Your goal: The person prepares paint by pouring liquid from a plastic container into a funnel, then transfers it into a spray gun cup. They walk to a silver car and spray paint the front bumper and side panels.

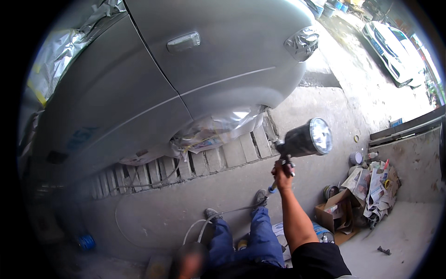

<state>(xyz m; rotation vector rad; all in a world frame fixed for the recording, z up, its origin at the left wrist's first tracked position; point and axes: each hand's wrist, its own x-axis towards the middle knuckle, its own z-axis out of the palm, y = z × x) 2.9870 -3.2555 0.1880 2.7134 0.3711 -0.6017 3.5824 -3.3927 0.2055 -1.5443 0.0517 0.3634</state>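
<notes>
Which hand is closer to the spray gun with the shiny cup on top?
The right hand. It is wrapped around the grip of the spray gun, just below the cup. The left hand is not in the picture, so its place cannot be told.

The person's left hand is nowhere to be seen, lost below the lower edge. The right hand [282, 175] wraps the spray gun [304, 142] so its grip and trigger are covered. The grey car [186, 79] runs off the top and left edges, its wheel hidden under masking film [218, 130]. The white car [395, 51] is cut at the right rim. The cans and papers in the cardboard box [337, 214] are too small to sort out.
</notes>
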